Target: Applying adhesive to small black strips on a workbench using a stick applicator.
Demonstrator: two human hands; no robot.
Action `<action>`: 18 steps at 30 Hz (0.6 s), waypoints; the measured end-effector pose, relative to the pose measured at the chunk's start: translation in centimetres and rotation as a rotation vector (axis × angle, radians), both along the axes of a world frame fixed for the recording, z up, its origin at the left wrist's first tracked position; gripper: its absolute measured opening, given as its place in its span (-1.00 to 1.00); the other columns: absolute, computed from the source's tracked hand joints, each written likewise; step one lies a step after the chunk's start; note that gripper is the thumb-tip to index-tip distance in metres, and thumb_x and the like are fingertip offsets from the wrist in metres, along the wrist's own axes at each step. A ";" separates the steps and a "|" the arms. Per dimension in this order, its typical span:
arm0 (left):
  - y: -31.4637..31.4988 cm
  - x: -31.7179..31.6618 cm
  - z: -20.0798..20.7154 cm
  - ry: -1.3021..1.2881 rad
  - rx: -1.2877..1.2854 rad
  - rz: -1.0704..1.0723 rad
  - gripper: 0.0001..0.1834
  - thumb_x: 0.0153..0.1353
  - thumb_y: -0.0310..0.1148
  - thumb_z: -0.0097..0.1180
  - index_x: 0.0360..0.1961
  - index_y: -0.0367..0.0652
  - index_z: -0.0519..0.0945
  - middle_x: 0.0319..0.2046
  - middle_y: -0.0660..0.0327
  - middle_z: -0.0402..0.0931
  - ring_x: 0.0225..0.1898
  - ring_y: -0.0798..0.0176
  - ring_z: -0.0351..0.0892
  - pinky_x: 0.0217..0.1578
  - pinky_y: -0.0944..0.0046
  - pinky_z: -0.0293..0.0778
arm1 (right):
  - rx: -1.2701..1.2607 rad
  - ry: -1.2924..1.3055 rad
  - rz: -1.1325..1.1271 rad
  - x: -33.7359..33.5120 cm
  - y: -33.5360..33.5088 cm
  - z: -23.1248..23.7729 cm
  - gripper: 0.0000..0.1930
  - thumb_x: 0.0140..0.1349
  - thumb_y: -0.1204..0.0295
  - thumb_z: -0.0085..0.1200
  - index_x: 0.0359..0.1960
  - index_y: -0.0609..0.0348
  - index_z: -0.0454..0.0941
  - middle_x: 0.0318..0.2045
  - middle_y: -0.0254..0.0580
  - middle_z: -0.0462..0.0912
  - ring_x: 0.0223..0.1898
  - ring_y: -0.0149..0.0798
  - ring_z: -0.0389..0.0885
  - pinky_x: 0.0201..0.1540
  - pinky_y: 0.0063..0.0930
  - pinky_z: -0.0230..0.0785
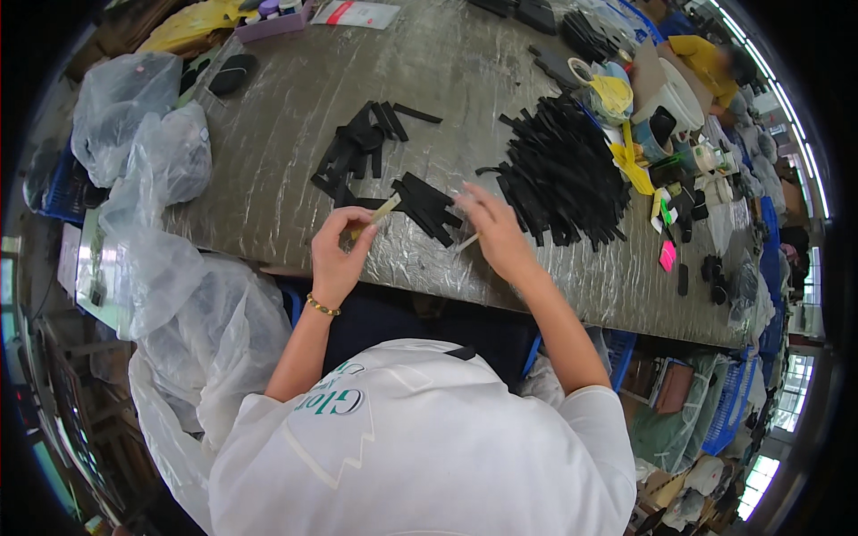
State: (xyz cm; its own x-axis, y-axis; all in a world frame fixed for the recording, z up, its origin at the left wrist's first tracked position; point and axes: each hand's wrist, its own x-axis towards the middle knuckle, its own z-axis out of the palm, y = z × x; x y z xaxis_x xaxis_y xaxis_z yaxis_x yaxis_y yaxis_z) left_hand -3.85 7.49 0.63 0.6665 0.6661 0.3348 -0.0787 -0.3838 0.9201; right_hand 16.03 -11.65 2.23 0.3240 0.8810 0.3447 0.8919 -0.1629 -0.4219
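The large, dense heap of flat black strips (567,174) lies on a wide grey table covered in wrinkled, shiny film (268,192). Left of the heap, the left hand (341,250), with a beaded bracelet (323,305) at its wrist, pinches a short, narrow, pale yellow strip (387,208) between thumb and fingers, its free end angled up toward the far side. The right hand (496,234) is just beside the heap's left edge, its fingers loosely spread; a thin whitish sliver (467,243) shows by its thumb, and I cannot tell whether it is held.

Between the two hands, left of the heap, a small fan of matte black strips (424,210) lies flat. Farther left and beyond it is a loose, tangled pile of similar black strips (357,147), with a broad band of tabletop showing between that pile and the heap. More surface runs from the heap's near side to the table's curving front edge, close below both wrists. Right of the heap, a flat bright yellow piece (638,165) and a small pink tag (668,256) lie near crowded containers, narrowing the room there.
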 end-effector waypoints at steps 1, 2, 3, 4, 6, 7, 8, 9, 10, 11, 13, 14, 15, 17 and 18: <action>-0.5 0.3 0.2 -0.008 -0.004 -0.027 -0.86 0.17 -0.61 0.25 -0.24 -0.28 0.59 -0.21 0.15 0.64 -0.22 0.27 0.61 -0.16 0.33 0.52 | -0.002 0.001 -0.004 -0.4 -0.5 -0.1 -0.56 0.22 0.64 0.04 0.17 0.18 0.48 0.24 -0.02 0.46 0.20 0.06 0.47 0.24 -0.18 0.34; -1.1 0.5 0.2 -0.007 -0.005 -0.030 -0.86 0.17 -0.61 0.25 -0.24 -0.28 0.59 -0.21 0.15 0.64 -0.22 0.27 0.61 -0.16 0.33 0.52 | 0.018 0.093 -0.090 -0.7 -1.0 -0.4 -0.62 0.23 0.62 0.07 0.10 0.21 0.50 0.12 0.00 0.50 0.09 0.08 0.51 0.14 -0.18 0.38; -1.8 0.6 0.1 0.014 -0.009 -0.084 -0.85 0.16 -0.61 0.26 -0.24 -0.27 0.58 -0.22 0.16 0.63 -0.22 0.27 0.62 -0.16 0.33 0.52 | 0.039 0.186 -0.175 -0.9 -1.3 -0.8 -0.69 0.23 0.60 0.11 0.03 0.25 0.51 -0.01 0.02 0.54 -0.02 0.10 0.56 0.04 -0.19 0.42; -2.4 0.8 0.2 0.036 -0.011 -0.142 -0.85 0.16 -0.61 0.26 -0.24 -0.27 0.58 -0.23 0.16 0.62 -0.22 0.27 0.62 -0.17 0.33 0.53 | 0.040 0.189 -0.180 -1.4 -1.2 -1.1 -0.69 0.23 0.60 0.11 0.03 0.25 0.51 -0.01 0.02 0.54 -0.02 0.10 0.56 0.04 -0.19 0.42; -3.9 1.4 0.2 0.055 -0.048 -0.243 -0.85 0.16 -0.60 0.26 -0.25 -0.27 0.58 -0.25 0.17 0.60 -0.23 0.27 0.63 -0.17 0.32 0.53 | 0.058 0.221 -0.234 -2.4 -0.7 -1.9 -0.77 0.23 0.57 0.18 -0.08 0.29 0.52 -0.18 0.03 0.51 -0.14 0.10 0.58 -0.08 -0.21 0.45; -4.6 1.8 -0.3 0.040 -0.090 -0.290 -0.85 0.15 -0.60 0.26 -0.24 -0.27 0.58 -0.26 0.17 0.60 -0.24 0.26 0.63 -0.17 0.32 0.53 | 0.060 0.223 -0.242 -2.4 -0.6 -2.5 -0.77 0.23 0.57 0.18 -0.08 0.29 0.52 -0.18 0.03 0.51 -0.14 0.10 0.58 -0.08 -0.21 0.45; -5.3 2.4 -0.9 0.044 -0.089 -0.297 -0.85 0.15 -0.60 0.26 -0.24 -0.27 0.58 -0.26 0.17 0.60 -0.24 0.26 0.63 -0.17 0.32 0.53 | 0.069 0.282 -0.251 -2.2 -0.3 -3.2 -0.77 0.22 0.53 0.19 -0.11 0.29 0.51 -0.18 0.04 0.51 -0.14 0.12 0.57 -0.09 -0.18 0.44; -5.8 3.1 -1.5 0.073 -0.121 -0.284 -0.85 0.17 -0.60 0.26 -0.23 -0.26 0.58 -0.27 0.19 0.59 -0.25 0.30 0.63 -0.17 0.35 0.53 | 0.077 0.342 -0.261 -1.9 -0.2 -3.7 -0.77 0.21 0.50 0.20 -0.13 0.29 0.50 -0.17 0.05 0.51 -0.14 0.14 0.56 -0.10 -0.16 0.43; -5.9 3.6 -1.6 0.103 -0.153 -0.269 -0.85 0.19 -0.60 0.25 -0.23 -0.26 0.57 -0.28 0.21 0.59 -0.26 0.33 0.62 -0.17 0.37 0.53 | 0.103 0.353 -0.278 -1.6 -0.3 -3.8 -0.80 0.21 0.50 0.20 -0.17 0.29 0.50 -0.19 0.05 0.51 -0.15 0.14 0.56 -0.10 -0.15 0.43; -5.7 3.9 -1.7 0.108 -0.151 -0.275 -0.85 0.19 -0.60 0.25 -0.23 -0.26 0.57 -0.28 0.21 0.59 -0.26 0.33 0.62 -0.17 0.37 0.53 | 0.105 0.357 -0.285 -1.4 -0.8 -3.8 -0.80 0.21 0.50 0.20 -0.17 0.29 0.50 -0.19 0.05 0.51 -0.15 0.14 0.56 -0.10 -0.15 0.43; -5.2 4.4 -1.8 0.011 -0.517 -0.167 -0.86 0.24 -0.59 0.23 -0.20 -0.24 0.55 -0.30 0.27 0.58 -0.26 0.43 0.59 -0.18 0.43 0.51 | 0.098 0.349 -0.339 -0.8 -2.4 -3.5 -0.83 0.21 0.55 0.21 -0.20 0.30 0.53 -0.22 0.00 0.51 -0.23 -0.01 0.60 -0.22 -0.32 0.47; -4.5 4.2 -1.5 0.000 -0.453 -0.149 -0.87 0.28 -0.59 0.21 -0.20 -0.22 0.53 -0.30 0.32 0.56 -0.25 0.51 0.57 -0.19 0.47 0.50 | 0.096 0.298 -0.316 -0.9 -3.6 -3.0 -0.87 0.23 0.55 0.20 -0.22 0.29 0.54 -0.23 -0.02 0.51 -0.26 -0.05 0.59 -0.28 -0.35 0.45; -4.0 3.9 -1.2 -0.012 -0.459 -0.129 -0.86 0.26 -0.60 0.22 -0.20 -0.21 0.54 -0.31 0.33 0.56 -0.25 0.51 0.56 -0.19 0.48 0.49 | 0.092 0.305 -0.318 -1.1 -4.6 -2.5 -0.87 0.23 0.55 0.20 -0.22 0.29 0.54 -0.23 -0.02 0.51 -0.26 -0.05 0.59 -0.28 -0.35 0.45; -3.5 3.3 -0.7 0.011 -0.418 -0.122 -0.87 0.27 -0.59 0.20 -0.19 -0.23 0.54 -0.31 0.33 0.57 -0.26 0.52 0.56 -0.18 0.48 0.49 | 0.044 0.411 -0.216 -2.1 -6.6 -1.3 -0.87 0.24 0.57 0.17 -0.20 0.30 0.53 -0.25 -0.04 0.51 -0.26 -0.06 0.58 -0.26 -0.35 0.44; -3.7 3.1 -0.3 0.020 -0.423 -0.125 -0.87 0.27 -0.59 0.20 -0.19 -0.23 0.54 -0.31 0.33 0.57 -0.26 0.52 0.56 -0.18 0.48 0.49 | 0.014 0.349 -0.199 -2.5 -7.2 -1.1 -0.86 0.24 0.59 0.16 -0.19 0.31 0.53 -0.25 -0.04 0.51 -0.23 -0.02 0.57 -0.21 -0.33 0.43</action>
State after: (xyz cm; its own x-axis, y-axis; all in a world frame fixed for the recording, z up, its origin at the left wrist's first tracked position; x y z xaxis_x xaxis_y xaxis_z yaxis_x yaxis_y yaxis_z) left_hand -0.74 3.77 0.36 0.7545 0.6553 0.0360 -0.0812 0.0387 0.9959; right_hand 13.56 -18.86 1.13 0.5877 0.7851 0.1954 0.6462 -0.3101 -0.6974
